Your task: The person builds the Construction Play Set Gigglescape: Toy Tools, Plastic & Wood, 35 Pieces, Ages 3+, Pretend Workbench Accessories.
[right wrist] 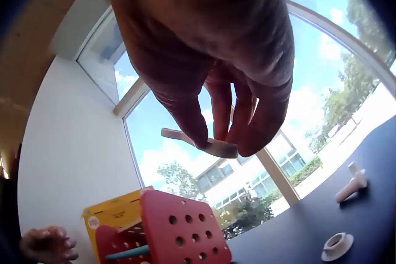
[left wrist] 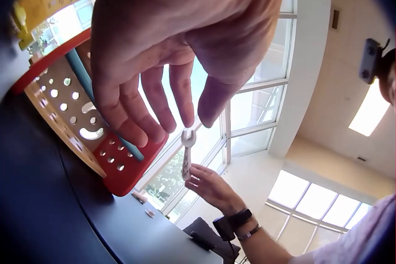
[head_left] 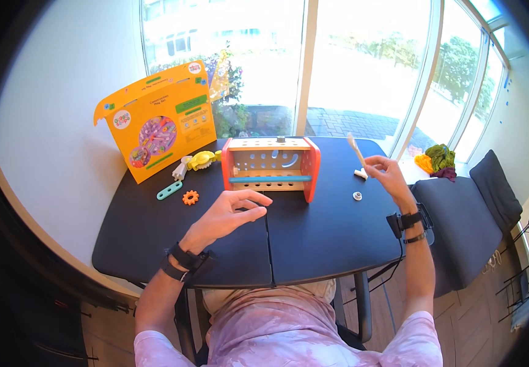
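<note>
My right hand pinches a pale toy wrench between thumb and fingertips, held up above the right side of the table. In the left wrist view the open-ended head of the wrench points upward. My left hand holds nothing; its fingers are loosely bent in front of the toy workbench. This bench has red perforated end panels, pale wooden slats with holes and a blue bar. Below the right hand, a white bolt and a white flanged ring lie on the table.
On the table's left lie an orange gear, a teal strip with holes and a yellow toy piece beside white parts. An orange box stands behind them. A dark chair is at the right; windows rise behind the table.
</note>
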Action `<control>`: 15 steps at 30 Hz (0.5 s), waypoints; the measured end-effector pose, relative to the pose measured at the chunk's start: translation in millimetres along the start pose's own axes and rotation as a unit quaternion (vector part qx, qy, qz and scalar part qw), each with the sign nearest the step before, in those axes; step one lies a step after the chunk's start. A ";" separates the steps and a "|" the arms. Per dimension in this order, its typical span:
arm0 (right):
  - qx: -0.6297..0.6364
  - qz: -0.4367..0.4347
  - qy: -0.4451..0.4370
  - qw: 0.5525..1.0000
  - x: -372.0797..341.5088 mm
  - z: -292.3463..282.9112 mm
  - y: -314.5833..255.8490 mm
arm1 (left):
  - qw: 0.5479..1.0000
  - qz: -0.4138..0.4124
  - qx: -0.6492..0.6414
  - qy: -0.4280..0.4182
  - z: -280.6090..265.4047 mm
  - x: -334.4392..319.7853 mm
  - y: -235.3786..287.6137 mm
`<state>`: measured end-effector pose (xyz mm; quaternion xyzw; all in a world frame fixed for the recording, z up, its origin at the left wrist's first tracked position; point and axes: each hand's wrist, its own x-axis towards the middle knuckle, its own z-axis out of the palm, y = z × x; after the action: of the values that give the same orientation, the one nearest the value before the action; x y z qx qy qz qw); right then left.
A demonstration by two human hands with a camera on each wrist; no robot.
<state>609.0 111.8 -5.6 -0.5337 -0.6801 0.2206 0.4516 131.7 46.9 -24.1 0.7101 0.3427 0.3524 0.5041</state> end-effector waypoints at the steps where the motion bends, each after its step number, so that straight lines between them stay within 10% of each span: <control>1: -0.070 -0.016 -0.004 0.997 5.5 -2.7 21.7 | 1.000 -0.004 0.002 0.009 -3.9 -3.0 -1.3; 9: -0.302 0.021 -0.034 0.953 21.9 -0.7 123.3 | 0.994 -0.022 -0.006 0.106 -45.0 -20.2 -0.6; 15: -0.344 -0.018 -0.010 0.939 31.3 7.8 92.4 | 0.975 0.019 -0.017 0.219 -80.8 -7.9 10.1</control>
<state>650.4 172.9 -69.9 -0.6422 -0.7282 -0.0293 0.2377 60.5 76.1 4.0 0.6137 0.4251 0.5147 0.4216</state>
